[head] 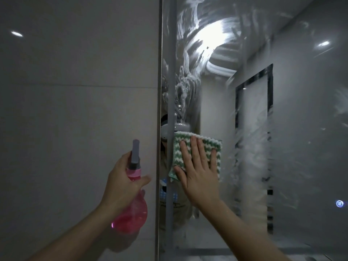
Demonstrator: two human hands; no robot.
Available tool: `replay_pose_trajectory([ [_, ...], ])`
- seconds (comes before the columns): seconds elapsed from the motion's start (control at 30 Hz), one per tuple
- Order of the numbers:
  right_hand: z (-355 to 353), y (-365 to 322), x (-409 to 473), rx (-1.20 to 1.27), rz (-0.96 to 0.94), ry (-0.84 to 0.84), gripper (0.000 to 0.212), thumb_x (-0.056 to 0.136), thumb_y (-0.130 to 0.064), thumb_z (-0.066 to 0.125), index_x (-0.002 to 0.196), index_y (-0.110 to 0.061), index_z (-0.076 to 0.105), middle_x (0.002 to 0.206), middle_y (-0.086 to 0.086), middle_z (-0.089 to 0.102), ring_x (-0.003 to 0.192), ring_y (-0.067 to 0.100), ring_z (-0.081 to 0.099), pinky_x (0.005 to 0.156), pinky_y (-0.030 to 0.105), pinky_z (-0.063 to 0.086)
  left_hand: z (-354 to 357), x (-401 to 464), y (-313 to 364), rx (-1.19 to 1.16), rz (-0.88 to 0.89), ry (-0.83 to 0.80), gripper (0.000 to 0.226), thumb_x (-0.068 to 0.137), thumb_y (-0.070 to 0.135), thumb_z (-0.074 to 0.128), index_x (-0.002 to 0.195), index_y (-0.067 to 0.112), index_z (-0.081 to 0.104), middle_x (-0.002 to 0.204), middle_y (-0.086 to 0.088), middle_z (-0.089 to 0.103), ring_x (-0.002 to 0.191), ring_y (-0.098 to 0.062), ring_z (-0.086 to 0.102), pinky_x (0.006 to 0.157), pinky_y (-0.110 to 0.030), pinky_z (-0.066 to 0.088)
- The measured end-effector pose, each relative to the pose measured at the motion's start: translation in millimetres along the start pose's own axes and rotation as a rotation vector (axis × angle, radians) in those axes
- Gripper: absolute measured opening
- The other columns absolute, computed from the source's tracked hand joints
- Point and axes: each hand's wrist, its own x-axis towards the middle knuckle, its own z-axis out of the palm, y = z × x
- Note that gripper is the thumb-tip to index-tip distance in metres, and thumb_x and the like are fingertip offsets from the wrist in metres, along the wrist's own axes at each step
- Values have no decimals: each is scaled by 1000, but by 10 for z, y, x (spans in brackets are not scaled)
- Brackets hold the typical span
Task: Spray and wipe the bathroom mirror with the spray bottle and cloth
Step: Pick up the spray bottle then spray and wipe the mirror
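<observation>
The bathroom mirror [282, 129] fills the right half of the view, streaked with white foam smears at the top and down its middle. A green-and-white zigzag cloth [211, 147] lies flat against the glass near the mirror's left edge. My right hand [199, 172] presses on the cloth with straight, spread fingers. My left hand [122, 181] grips the neck of a pink spray bottle [131, 213] with a grey nozzle, held upright in front of the wall, just left of the mirror.
A grey tiled wall [75, 110] covers the left half. The mirror's metal edge strip [160, 91] runs vertically between wall and glass. A small lit round button [339, 203] glows at the mirror's lower right. A doorway shows in the reflection.
</observation>
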Motion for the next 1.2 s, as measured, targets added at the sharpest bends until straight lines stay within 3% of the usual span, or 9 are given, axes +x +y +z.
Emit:
replay_pose_trajectory([
  [0.23,-80,151,744,-17,-46,-4,59,100,-51,16,149,-20,22,156,8,20,144,21,16,115,48,11,-138,422,369,44,47,46,50,69,4,76,108,21,50,101,-3,59,89,-19,56,72,-22,44],
  [0.33,-141,163,1223,-25,-39,-9,60,98,-52,16,150,-21,20,157,7,17,145,21,12,115,47,6,-223,716,604,77,65,40,49,68,0,73,107,19,51,100,-5,58,80,-14,54,62,-19,40],
  [0.47,-301,250,1821,-55,-74,-101,59,99,-54,12,144,-30,-18,150,-2,-26,137,12,-26,110,40,-23,-325,1102,939,99,130,78,48,68,-1,71,106,19,51,97,-2,58,79,-15,54,59,-19,40],
  [0.53,-381,284,2081,-65,-74,-126,59,99,-52,9,142,-29,-24,149,-2,-31,132,10,-32,109,42,-24,-375,1277,1081,113,148,100,47,68,-1,69,107,18,51,98,-2,57,75,-12,52,57,-20,37],
  [0.63,-468,331,2446,-56,-74,-153,59,99,-52,7,146,-29,-21,155,1,-26,138,13,-28,109,44,-21,-435,1553,1288,127,182,112,50,66,1,68,112,15,52,102,-4,57,72,-10,50,55,-22,38],
  [0.77,-558,413,2920,-22,-64,-138,59,99,-53,9,149,-30,-14,156,0,-22,143,16,-20,110,44,-20,-486,1908,1530,105,221,131,46,62,1,68,105,10,55,96,-7,58,77,-21,54,58,-28,44],
  [1.0,-695,480,3724,43,41,-84,61,100,-53,13,151,-28,-8,158,2,-17,144,19,-17,113,47,-15,-574,2408,1854,28,253,123,57,31,13,62,88,10,60,78,-7,58,70,-25,54,64,-38,47],
  [1.07,-719,496,3892,48,63,-65,61,100,-53,14,151,-27,-6,158,2,-15,145,19,-15,113,47,-14,-582,2466,1942,33,260,103,50,34,10,62,84,10,59,76,-8,56,68,-25,52,60,-35,44],
  [1.2,-763,541,4152,51,72,-36,61,100,-53,15,151,-27,-5,158,2,-14,145,19,-14,113,48,-14,-598,2582,2071,71,264,24,40,56,0,65,95,4,58,79,-10,53,64,-24,49,56,-28,42],
])
